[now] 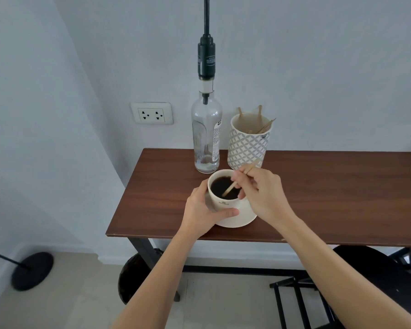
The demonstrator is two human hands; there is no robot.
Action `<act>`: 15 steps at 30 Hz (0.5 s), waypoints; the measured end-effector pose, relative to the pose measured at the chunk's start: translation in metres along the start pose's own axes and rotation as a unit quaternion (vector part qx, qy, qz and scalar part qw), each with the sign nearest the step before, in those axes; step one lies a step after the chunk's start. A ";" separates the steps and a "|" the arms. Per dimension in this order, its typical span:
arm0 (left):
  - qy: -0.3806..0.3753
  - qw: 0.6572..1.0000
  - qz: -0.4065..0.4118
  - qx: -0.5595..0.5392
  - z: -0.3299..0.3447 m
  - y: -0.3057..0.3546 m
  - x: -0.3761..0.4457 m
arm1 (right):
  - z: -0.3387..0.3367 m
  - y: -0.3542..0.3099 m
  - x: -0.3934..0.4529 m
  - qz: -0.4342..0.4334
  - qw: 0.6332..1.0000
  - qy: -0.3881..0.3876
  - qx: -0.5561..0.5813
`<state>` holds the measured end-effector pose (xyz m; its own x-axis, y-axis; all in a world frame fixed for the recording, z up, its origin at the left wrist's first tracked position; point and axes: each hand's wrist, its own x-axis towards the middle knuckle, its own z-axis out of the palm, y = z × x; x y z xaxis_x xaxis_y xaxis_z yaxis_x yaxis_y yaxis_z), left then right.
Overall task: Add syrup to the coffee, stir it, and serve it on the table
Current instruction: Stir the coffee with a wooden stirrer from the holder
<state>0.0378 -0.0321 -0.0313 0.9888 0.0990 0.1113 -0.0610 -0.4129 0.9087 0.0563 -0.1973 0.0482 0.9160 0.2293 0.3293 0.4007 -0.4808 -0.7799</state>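
A cream cup full of black coffee stands on a white saucer near the front left of the brown table. My left hand wraps around the cup's left side. My right hand pinches a wooden stir stick whose lower end dips into the coffee. Just behind the cup stands a clear glass syrup bottle with a tall black pump on top; only a little liquid shows at its bottom.
A patterned white holder with several wooden stir sticks stands to the right of the bottle. A wall socket is on the wall to the left. Dark stools sit under the table, and a black stand base rests on the floor at left.
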 end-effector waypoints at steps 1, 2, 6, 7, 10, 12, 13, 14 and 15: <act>0.000 1.000 0.001 0.002 0.000 0.000 0.000 | 0.003 -0.001 0.002 0.004 1.000 0.002 0.018; 0.000 1.000 0.001 0.003 0.000 0.000 0.000 | 0.003 -0.002 0.005 0.005 1.000 0.011 0.025; 0.003 1.000 -0.004 0.001 0.000 0.001 0.000 | -0.010 0.004 0.012 -0.022 0.995 0.070 -0.072; 0.004 1.000 -0.004 0.000 0.000 0.000 0.000 | -0.014 0.005 0.010 -0.026 0.992 0.073 -0.097; 0.008 1.000 -0.003 -0.003 0.001 -0.001 0.001 | -0.015 0.006 0.002 -0.038 0.993 0.056 -0.102; 0.008 1.000 -0.001 -0.001 0.001 -0.001 0.001 | -0.008 0.002 -0.001 -0.023 0.998 0.027 -0.052; 0.007 1.000 0.000 0.000 0.001 -0.001 0.001 | -0.003 0.001 -0.001 -0.014 1.000 0.014 -0.021; 0.007 1.000 0.002 0.003 0.001 -0.002 0.001 | 0.002 -0.001 0.000 -0.011 1.000 0.008 0.005; 0.007 1.000 0.003 0.004 0.001 -0.002 0.001 | 0.005 -0.003 0.003 -0.011 1.000 0.009 0.020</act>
<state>0.0392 -0.0319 -0.0329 0.9863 0.1091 0.1235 -0.0667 -0.4210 0.9046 0.0579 -0.1911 0.0489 0.9071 0.2237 0.3566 0.4205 -0.4420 -0.7923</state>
